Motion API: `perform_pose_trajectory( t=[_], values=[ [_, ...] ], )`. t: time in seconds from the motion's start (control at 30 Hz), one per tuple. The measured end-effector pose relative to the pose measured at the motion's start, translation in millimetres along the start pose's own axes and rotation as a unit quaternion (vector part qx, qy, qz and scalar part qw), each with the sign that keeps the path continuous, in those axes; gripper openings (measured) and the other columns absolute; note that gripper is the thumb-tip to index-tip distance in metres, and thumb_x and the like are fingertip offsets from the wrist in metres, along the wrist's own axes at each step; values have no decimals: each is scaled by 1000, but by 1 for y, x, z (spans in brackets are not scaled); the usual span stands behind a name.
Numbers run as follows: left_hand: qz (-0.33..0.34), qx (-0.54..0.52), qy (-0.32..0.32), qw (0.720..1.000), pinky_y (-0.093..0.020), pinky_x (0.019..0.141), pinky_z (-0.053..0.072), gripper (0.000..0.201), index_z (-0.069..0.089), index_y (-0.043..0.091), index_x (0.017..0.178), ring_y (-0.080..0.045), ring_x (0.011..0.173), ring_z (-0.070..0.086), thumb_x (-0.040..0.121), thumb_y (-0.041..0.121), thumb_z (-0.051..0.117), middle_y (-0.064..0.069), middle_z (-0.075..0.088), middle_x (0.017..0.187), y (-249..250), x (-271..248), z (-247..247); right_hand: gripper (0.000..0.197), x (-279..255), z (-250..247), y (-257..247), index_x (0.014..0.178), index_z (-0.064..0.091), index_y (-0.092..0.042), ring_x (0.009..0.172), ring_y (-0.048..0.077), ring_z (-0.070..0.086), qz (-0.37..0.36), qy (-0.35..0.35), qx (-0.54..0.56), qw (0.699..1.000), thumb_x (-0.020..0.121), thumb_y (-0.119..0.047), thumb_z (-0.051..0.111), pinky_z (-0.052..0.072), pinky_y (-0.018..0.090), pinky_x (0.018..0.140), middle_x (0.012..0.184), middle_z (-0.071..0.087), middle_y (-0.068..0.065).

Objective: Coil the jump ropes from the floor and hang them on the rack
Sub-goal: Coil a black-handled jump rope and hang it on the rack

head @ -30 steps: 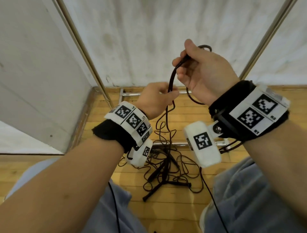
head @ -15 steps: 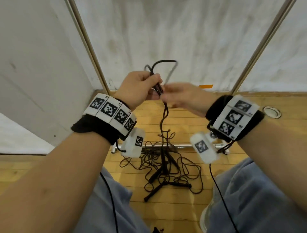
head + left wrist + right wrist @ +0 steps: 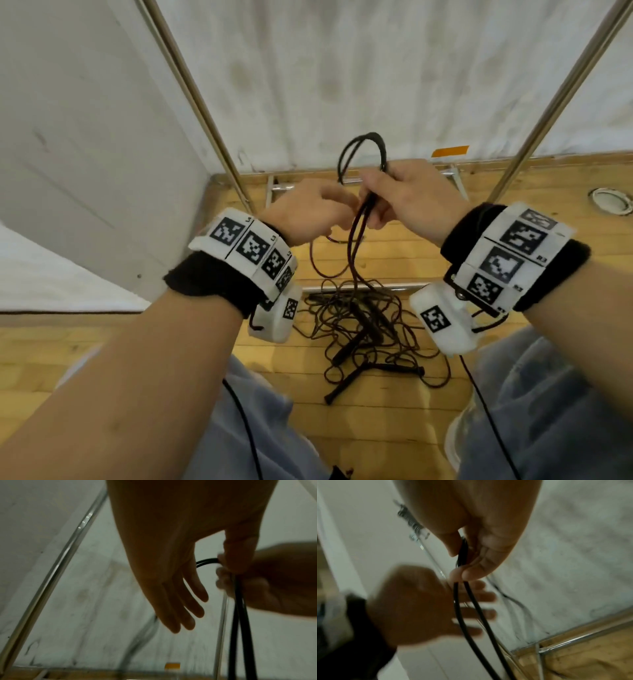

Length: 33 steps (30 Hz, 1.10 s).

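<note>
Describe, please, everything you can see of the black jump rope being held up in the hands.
The jump rope is a thin, black, smooth cord that looks like rubber or plastic. The right hand pinches two strands together, so a small double loop arches up above its fingers. Below the grip, the two strands hang side by side down to a tangled pile of rope on the wooden floor. The left hand is close beside the strands with straight fingers; no grip by it is visible.

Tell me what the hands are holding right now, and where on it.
The right hand pinches the black jump rope just below its folded loop, two strands gathered. The left hand holds nothing, fingers extended.
</note>
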State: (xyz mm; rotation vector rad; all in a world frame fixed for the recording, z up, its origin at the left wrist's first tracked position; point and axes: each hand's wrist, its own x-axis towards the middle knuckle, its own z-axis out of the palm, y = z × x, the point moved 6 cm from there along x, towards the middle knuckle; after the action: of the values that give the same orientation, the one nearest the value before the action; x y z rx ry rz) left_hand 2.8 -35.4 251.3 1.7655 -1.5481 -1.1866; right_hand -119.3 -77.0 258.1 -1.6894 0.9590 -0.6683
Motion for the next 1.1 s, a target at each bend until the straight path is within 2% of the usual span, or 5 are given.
perform_pose_trajectory(
  t=[0.27, 0.43, 0.8, 0.97, 1.1],
  values=[
    [15, -43, 22, 999, -30, 74, 58, 17, 63, 20, 85, -15, 80, 71, 97, 18, 51, 2, 74, 76, 2, 16, 18, 23, 12, -33, -2, 87, 60, -10, 65, 17, 65, 12, 139, 205, 969, 93, -32, 55, 52, 29, 64, 86, 64, 6],
    [101, -88, 102, 986, -33, 67, 60, 20, 62, 10, 85, -19, 66, 70, 98, 15, 48, -2, 69, 65, 25, 12, -12, 41, 13, 1, 14, 105, 64, -19, 113, 15, 56, 56, -106, -30, 992, 70, -41, 67, 41, 37, 97, 117, 64, -1],
    [102, -189, 192, 958, -28, 58, 54, 21, 63, 11, 89, -19, 67, 69, 99, 26, 50, -1, 69, 69, 32, 9, -36, 33, 10, 14, 11, 77, 58, -17, 59, 9, 57, -40, -97, -363, 926, 95, -43, 48, 37, 23, 50, 68, 62, -5],
    [54, -128, 25, 990, -40, 91, 53, 15, 70, 17, 93, -21, 101, 67, 84, 28, 66, -6, 73, 102, 29, 7, -9, 34, 14, -21, -17, 72, 58, -12, 45, 7, 62, -63, 10, -257, 964, 94, -36, 49, 48, 20, 46, 65, 65, 3],
    [44, -72, -45, 995, -34, 88, 51, 22, 66, 17, 106, -14, 102, 66, 84, 18, 69, 0, 72, 105, 28, 5, 19, 35, 10, -35, -25, 74, 63, -6, 54, 23, 67, -44, 59, -118, 990, 92, -34, 54, 58, 41, 63, 56, 63, 1]
  ],
)
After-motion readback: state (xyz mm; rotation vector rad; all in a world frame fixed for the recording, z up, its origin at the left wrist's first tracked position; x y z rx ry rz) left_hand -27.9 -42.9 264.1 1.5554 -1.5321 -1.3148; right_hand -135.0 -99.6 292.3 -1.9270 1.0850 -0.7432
